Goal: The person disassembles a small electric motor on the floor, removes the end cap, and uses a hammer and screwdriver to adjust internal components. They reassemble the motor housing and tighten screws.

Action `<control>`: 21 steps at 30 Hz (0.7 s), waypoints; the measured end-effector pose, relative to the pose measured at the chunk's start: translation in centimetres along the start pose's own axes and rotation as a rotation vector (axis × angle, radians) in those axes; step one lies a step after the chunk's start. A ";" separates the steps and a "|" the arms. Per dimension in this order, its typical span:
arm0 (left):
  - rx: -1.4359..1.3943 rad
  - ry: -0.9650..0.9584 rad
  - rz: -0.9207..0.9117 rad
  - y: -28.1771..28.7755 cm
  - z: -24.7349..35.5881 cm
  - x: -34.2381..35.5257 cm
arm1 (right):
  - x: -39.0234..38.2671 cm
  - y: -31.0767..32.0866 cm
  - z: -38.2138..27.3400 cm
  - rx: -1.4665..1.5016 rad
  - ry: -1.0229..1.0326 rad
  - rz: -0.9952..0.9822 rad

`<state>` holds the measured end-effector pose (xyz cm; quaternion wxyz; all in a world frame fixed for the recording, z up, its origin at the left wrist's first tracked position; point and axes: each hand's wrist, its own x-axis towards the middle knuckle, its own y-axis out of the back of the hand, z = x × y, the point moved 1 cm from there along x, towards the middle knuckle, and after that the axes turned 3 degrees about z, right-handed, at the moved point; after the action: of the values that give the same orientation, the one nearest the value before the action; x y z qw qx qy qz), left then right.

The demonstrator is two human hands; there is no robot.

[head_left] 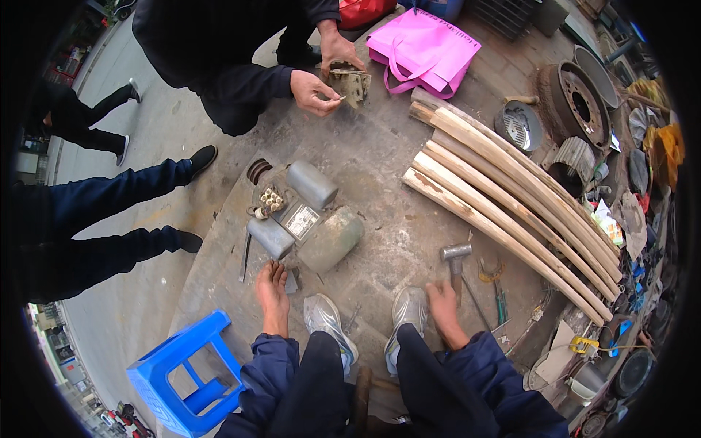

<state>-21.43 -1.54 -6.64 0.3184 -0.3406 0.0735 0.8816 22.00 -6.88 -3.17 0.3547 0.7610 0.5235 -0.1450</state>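
Note:
My left hand (272,293) is open, fingers stretched out, next to a small grey metal block (292,281). It holds nothing. My right hand (444,310) rests low beside the handle of a hammer (456,253) with a grey metal head. Its fingers point forward, appear loosely extended and do not wrap the handle. Ahead of my left hand lies a grey-green metal machine (332,239) with rounded housings, a label plate and a rusty grooved pulley (258,171). A thin dark metal bar (244,257) lies at its left.
Across from me a person's hands (318,91) hold a dirty metal part (350,84). Long wooden poles (496,193) lie at right, near a pink bag (423,51) and a rusty wheel rim (580,106). A blue stool (186,365) stands left. Green-handled pliers (501,305) lie right.

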 end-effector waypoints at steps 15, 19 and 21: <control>-0.443 0.409 -0.472 -6.9 -0.4 6.9 | 1.0 -14.6 -12.1 -0.359 0.549 -0.378; -0.535 0.386 -0.325 -6.7 -0.9 7.6 | 1.9 -14.8 -11.9 -0.253 0.566 -0.405; -0.506 0.381 -0.321 -7.1 -1.1 7.3 | 2.4 -14.5 -12.3 -0.242 0.580 -0.400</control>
<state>-20.59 7.41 -11.60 0.3391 -0.5742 -0.1437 0.7312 8.07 6.25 -1.55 0.2436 0.6057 0.7539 0.0731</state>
